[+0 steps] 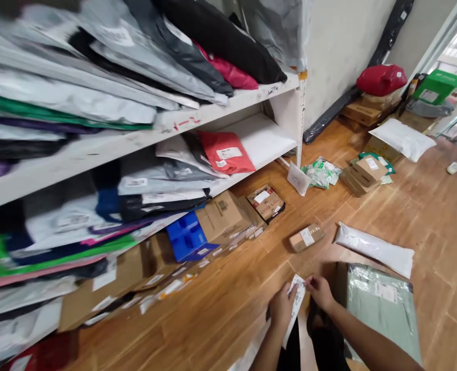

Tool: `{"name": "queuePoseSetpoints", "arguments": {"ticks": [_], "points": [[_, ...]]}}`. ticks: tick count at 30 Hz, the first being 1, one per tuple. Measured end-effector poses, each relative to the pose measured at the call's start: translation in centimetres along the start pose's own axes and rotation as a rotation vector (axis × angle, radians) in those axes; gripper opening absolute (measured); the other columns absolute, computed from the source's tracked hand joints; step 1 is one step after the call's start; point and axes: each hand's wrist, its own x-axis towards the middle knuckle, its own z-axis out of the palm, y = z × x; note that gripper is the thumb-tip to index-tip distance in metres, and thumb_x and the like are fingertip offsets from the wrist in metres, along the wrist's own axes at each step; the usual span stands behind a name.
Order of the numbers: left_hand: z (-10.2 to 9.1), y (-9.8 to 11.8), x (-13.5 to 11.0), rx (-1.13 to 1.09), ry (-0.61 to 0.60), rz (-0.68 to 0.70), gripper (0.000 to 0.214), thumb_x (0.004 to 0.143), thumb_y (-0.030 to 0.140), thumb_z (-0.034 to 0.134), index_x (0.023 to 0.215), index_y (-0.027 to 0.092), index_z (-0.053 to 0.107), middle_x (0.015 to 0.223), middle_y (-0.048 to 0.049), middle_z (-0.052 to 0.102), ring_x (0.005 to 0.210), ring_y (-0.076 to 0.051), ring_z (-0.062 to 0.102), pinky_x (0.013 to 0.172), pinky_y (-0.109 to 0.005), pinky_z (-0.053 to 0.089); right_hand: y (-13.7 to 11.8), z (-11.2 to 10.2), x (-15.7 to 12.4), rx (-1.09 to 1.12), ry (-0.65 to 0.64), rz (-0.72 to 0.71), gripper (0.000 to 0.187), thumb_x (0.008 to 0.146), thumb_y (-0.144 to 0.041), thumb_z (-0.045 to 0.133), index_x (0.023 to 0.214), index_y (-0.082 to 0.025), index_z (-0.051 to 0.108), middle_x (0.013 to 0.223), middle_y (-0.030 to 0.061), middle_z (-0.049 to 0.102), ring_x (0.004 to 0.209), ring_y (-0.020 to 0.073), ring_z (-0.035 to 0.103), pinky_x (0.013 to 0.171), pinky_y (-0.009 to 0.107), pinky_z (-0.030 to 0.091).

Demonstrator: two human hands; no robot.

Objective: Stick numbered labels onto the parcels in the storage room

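At the bottom, left hand (pixel 281 306): closed round the left side of a printed label (pixel 298 299), thumb lying over its face.
Right hand (pixel 320 292): thumb and fingertips drawn together, pinched at the label's upper right edge.
Printed label: a narrow white strip with black print, slanting between the two hands above the wooden floor (pixel 228 293), its lower end hanging down past the left wrist.
Green-grey box (pixel 391 322): wrapped in shiny film, just beside the right forearm, a white sticker on it.
Small brown box (pixel 315 235): on the floor beyond the hands, a white sticker on top.
Long white bag (pixel 375 250): lying on the floor just beyond the green-grey box.
Blue box (pixel 185 234): on the left, next to a larger brown carton (pixel 224 214) under the shelf.
Shelf (pixel 221 116): white, "1-2" in red on its edge, many bags piled on it; a red packet (pixel 226 152) lies on the level below.
White bag (pixel 402 138): farther off, resting on a carton.
Red bag (pixel 381 80): on top of stacked boxes near the wall (pixel 329 46).
Green box (pixel 437 86): at the far right, on a grey bag.
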Motion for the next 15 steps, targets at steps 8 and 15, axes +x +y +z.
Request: {"name": "queuePoseSetpoints", "arguments": {"ticks": [8,15], "points": [[8.1,-6.0,18.4,0.376,-0.299,0.148,0.032,0.099,0.039,0.051,0.084,0.017,0.068,0.083,-0.0025,0.073,0.079,-0.016,0.068,0.077,-0.032,0.052,12.7,-5.1,15.9,-0.108,0.422,0.06,0.058,0.052,-0.08,0.064,0.06,-0.022,0.063,0.062,0.0092,0.067,0.063,0.0285,0.06,0.065,0.039,0.043],[17.8,-13.7,34.4,0.727,-0.31,0.259,0.048,0.091,0.025,0.059,0.138,0.016,0.054,0.144,-0.0211,0.053,0.113,-0.029,0.065,0.085,-0.04,0.055,26.4,-11.0,31.6,-0.046,0.739,0.021,0.061,0.065,-0.082,0.054,0.048,-0.023,0.049,0.044,0.0016,0.05,0.056,0.0207,0.05,0.06,0.035,0.04]]}}
